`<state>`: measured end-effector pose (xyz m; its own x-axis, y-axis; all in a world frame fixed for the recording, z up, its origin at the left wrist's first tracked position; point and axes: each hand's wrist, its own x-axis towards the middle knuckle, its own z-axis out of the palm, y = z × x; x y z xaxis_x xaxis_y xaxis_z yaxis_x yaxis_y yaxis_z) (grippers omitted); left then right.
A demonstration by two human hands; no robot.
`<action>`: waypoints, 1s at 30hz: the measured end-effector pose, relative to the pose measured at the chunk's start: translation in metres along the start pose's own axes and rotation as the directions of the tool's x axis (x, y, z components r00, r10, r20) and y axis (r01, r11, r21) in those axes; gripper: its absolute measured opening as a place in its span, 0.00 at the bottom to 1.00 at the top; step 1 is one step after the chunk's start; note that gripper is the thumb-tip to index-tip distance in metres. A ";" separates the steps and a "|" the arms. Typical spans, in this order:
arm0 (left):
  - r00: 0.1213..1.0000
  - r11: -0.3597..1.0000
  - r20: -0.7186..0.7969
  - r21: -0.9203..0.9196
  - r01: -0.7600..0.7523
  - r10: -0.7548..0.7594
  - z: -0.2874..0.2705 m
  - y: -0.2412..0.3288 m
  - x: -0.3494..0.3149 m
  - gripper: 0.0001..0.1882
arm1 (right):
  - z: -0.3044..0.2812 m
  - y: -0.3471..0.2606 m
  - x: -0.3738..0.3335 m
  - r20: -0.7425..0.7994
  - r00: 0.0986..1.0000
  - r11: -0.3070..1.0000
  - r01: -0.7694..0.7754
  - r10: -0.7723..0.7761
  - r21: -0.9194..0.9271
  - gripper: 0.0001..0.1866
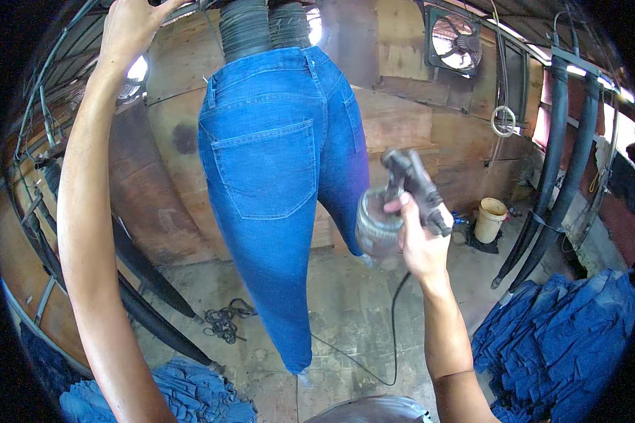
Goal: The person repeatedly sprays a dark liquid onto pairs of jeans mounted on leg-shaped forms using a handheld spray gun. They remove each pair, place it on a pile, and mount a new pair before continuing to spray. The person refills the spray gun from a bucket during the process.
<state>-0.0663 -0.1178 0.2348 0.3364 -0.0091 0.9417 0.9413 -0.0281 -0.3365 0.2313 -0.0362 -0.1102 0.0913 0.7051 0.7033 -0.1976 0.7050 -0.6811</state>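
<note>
Jeans (264,169) hang centrally on black tubes (245,32), tops cut off. Right hand (425,247) grasps spray gun (415,185), outline blurred. Left hand (130,27) cropped at upper edge; its hold cannot be told.

Nothing legible in your view: you have no text, label, brand, number or sign that can be read. Surfaces checked, by clock face from centre: jeans (264,169) at 11, spray gun (418,185) between 2 and 3 (motion-blurred), fan (456,44) near 1, bucket (490,220) at 3.
</note>
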 end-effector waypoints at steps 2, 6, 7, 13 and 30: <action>1.000 1.000 0.002 0.013 -0.013 0.013 -0.003 0.013 0.005 0.15 | 0.008 -0.008 0.009 -0.023 1.000 1.000 -0.012 0.012 0.002 0.25; 1.000 0.999 -0.009 -0.043 -0.013 0.013 0.000 0.020 0.007 0.15 | 0.008 0.017 0.014 0.015 0.988 0.984 -0.149 0.151 -0.095 0.24; 0.997 0.998 -0.039 0.006 -0.063 0.064 0.003 0.012 0.007 0.16 | 0.008 0.031 0.011 0.028 0.990 0.985 -0.137 0.140 -0.108 0.24; 0.989 0.980 0.112 -0.186 -0.070 0.092 0.022 -0.090 0.063 0.17 | -0.016 0.087 -0.051 0.198 0.838 0.710 -0.278 0.509 -0.647 0.23; 0.999 0.991 0.004 0.125 0.038 -0.039 0.009 -0.020 0.010 0.15 | -0.021 -0.072 -0.108 0.098 0.854 0.846 -0.480 0.511 -0.233 0.12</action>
<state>-0.0817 -0.1079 0.2506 0.2999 -0.0036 0.9540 0.9497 0.0963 -0.2981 0.2566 -0.1617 -0.1414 -0.1182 0.9549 0.2724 0.0162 0.2762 -0.9610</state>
